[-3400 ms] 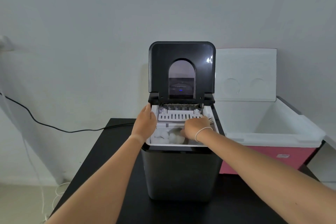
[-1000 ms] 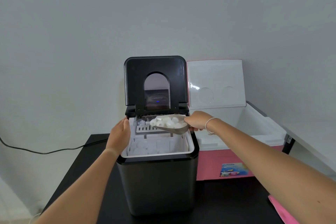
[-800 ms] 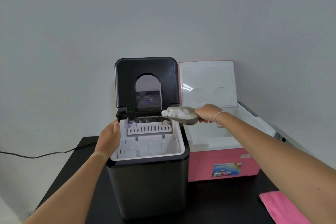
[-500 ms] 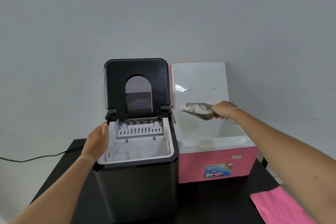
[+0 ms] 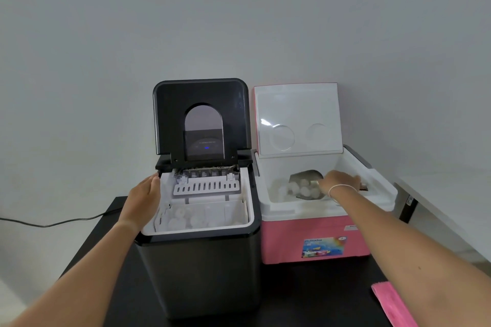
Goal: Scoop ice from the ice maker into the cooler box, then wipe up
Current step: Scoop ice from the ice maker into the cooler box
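Note:
A black ice maker (image 5: pixel 202 271) stands on the dark table with its lid up; white ice pieces (image 5: pixel 186 218) lie in its basket. To its right sits a pink cooler box (image 5: pixel 316 239) with a white inside and its lid raised. My right hand (image 5: pixel 338 182) is inside the cooler, holding a grey scoop (image 5: pixel 305 179) tipped leftward, and ice cubes (image 5: pixel 295 190) spill out of it. My left hand (image 5: pixel 142 200) rests flat against the ice maker's left rim, fingers together.
A pink cloth (image 5: pixel 393 305) lies at the table's front right. A black power cord (image 5: pixel 53 223) runs leftward behind the table (image 5: pixel 305 297). A white surface (image 5: pixel 446 210) stands to the right of the cooler. A plain wall is close behind both boxes.
My right hand lifted the full scoop out of the ice maker, carried it right over the cooler, lowered it inside and tipped it. The left hand stayed on the rim.

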`<state>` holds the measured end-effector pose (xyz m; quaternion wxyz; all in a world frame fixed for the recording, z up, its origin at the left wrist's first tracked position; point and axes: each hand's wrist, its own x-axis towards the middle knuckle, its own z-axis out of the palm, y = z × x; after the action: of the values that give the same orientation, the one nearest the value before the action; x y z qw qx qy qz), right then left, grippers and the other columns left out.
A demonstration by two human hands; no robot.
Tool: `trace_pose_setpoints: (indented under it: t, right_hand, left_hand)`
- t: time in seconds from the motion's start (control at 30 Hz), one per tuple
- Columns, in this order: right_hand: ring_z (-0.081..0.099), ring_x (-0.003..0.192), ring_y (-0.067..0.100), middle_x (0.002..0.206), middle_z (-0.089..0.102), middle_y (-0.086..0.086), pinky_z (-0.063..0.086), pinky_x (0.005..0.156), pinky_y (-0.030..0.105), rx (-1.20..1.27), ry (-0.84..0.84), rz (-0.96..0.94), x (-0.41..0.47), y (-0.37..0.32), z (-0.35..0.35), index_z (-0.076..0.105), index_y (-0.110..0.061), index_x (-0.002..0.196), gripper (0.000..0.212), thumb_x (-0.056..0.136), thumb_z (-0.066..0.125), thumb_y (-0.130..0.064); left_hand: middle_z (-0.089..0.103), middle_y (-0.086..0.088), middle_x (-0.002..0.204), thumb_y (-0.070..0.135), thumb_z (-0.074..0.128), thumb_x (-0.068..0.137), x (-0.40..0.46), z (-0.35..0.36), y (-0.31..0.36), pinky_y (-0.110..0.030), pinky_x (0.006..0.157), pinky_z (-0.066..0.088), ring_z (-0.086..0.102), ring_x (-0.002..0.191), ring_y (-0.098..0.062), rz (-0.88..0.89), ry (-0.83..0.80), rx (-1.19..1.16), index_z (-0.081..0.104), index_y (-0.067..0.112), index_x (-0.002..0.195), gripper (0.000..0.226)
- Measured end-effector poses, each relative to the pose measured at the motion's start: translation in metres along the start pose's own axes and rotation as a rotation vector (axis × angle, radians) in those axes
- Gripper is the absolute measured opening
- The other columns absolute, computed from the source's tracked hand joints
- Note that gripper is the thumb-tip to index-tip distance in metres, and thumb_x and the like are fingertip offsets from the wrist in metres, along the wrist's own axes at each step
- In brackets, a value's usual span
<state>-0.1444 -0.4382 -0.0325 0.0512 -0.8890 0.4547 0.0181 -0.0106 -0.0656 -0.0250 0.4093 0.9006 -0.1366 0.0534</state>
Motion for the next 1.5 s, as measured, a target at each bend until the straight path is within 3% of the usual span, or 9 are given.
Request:
trace_pose_setpoints:
  t: [0.13, 0.37, 0.63, 0.83, 0.93, 1.03, 1.17, 1.27, 1.5]
  right_hand:
    - [0.051, 0.081, 0.021, 0.061, 0.046, -0.003, 0.03, 0.093, 0.031, -0.154, 0.146, -0.086, 0.002, -0.003, 0.011, 0.049, -0.018, 0.063, 0.036, 0.096, 0.041, -0.029]
    - [0.056, 0.098, 0.022, 0.098, 0.066, 0.002, 0.032, 0.089, 0.032, -0.15, 0.387, -0.17, 0.0, -0.003, 0.018, 0.067, -0.016, 0.094, 0.032, 0.098, 0.041, -0.034]
    - [0.055, 0.077, 0.028, 0.075, 0.061, 0.009, 0.032, 0.081, 0.036, 0.395, 0.38, -0.109, -0.011, -0.019, -0.019, 0.06, -0.009, 0.076, 0.057, 0.099, 0.024, -0.047]
    - [0.04, 0.052, 0.018, 0.054, 0.044, 0.002, 0.03, 0.059, 0.027, 0.611, 0.216, -0.507, -0.048, -0.066, -0.056, 0.037, -0.017, 0.052, 0.052, 0.096, 0.037, -0.045]
    - [0.047, 0.061, 0.021, 0.062, 0.05, 0.002, 0.038, 0.065, 0.03, 0.315, 0.018, -0.641, -0.072, -0.095, -0.059, 0.042, -0.015, 0.056, 0.048, 0.092, 0.04, -0.046]
    - [0.045, 0.066, 0.021, 0.061, 0.043, -0.001, 0.033, 0.084, 0.037, -0.146, 0.153, -0.707, -0.102, -0.122, -0.058, 0.039, -0.016, 0.057, 0.043, 0.095, 0.037, -0.035]
    - [0.049, 0.072, 0.017, 0.066, 0.05, -0.006, 0.027, 0.083, 0.035, -0.554, 0.374, -0.77, -0.133, -0.154, -0.048, 0.051, -0.019, 0.067, 0.031, 0.094, 0.038, -0.016]
    - [0.053, 0.081, 0.016, 0.077, 0.059, -0.006, 0.029, 0.082, 0.035, -0.848, 0.322, -0.781, -0.144, -0.176, -0.023, 0.062, -0.025, 0.085, 0.02, 0.093, 0.044, -0.02]
    - [0.048, 0.082, 0.017, 0.075, 0.055, -0.003, 0.027, 0.08, 0.034, -0.839, 0.214, -0.683, -0.132, -0.186, 0.006, 0.061, -0.022, 0.093, 0.018, 0.095, 0.043, -0.018]
  left_hand:
    - [0.051, -0.015, 0.138, 0.02, 0.025, 0.1, -0.001, 0.0, 0.003, -0.035, 0.105, 0.031, 0.044, 0.127, -0.031, 0.002, 0.013, 0.012, 0.05, 0.006, 0.133, 0.044]
    - [0.054, -0.016, 0.134, 0.018, 0.025, 0.1, -0.002, 0.0, 0.003, -0.033, 0.099, 0.032, 0.047, 0.122, -0.032, 0.012, 0.024, 0.014, 0.054, 0.004, 0.129, 0.043]
    - [0.057, -0.024, 0.126, 0.017, 0.026, 0.1, -0.002, 0.0, 0.004, -0.032, 0.086, 0.031, 0.05, 0.106, -0.032, 0.031, 0.021, 0.012, 0.059, 0.0, 0.117, 0.04]
    - [0.059, -0.024, 0.115, 0.015, 0.026, 0.099, -0.003, 0.0, 0.003, -0.028, 0.08, 0.027, 0.048, 0.095, -0.03, 0.055, 0.015, 0.004, 0.059, 0.005, 0.103, 0.035]
    - [0.055, -0.013, 0.099, 0.016, 0.025, 0.099, 0.0, 0.001, -0.002, -0.028, 0.08, 0.028, 0.043, 0.088, -0.021, 0.066, 0.014, 0.008, 0.058, 0.01, 0.099, 0.033]
    - [0.054, -0.008, 0.094, 0.018, 0.024, 0.099, 0.005, 0.001, -0.008, -0.03, 0.079, 0.03, 0.044, 0.086, -0.022, 0.059, 0.012, 0.02, 0.057, 0.0, 0.097, 0.037]
    - [0.057, -0.011, 0.091, 0.019, 0.024, 0.098, 0.006, 0.002, -0.011, -0.031, 0.078, 0.032, 0.048, 0.085, -0.025, 0.073, 0.013, 0.001, 0.056, -0.002, 0.093, 0.038]
    - [0.055, -0.008, 0.091, 0.019, 0.024, 0.098, 0.007, 0.002, -0.013, -0.031, 0.079, 0.033, 0.051, 0.089, -0.024, 0.077, 0.007, -0.025, 0.056, 0.0, 0.093, 0.037]
    - [0.051, -0.007, 0.075, 0.017, 0.026, 0.098, 0.006, 0.002, -0.013, -0.029, 0.071, 0.033, 0.048, 0.072, -0.02, 0.093, -0.003, -0.085, 0.045, 0.006, 0.074, 0.033]
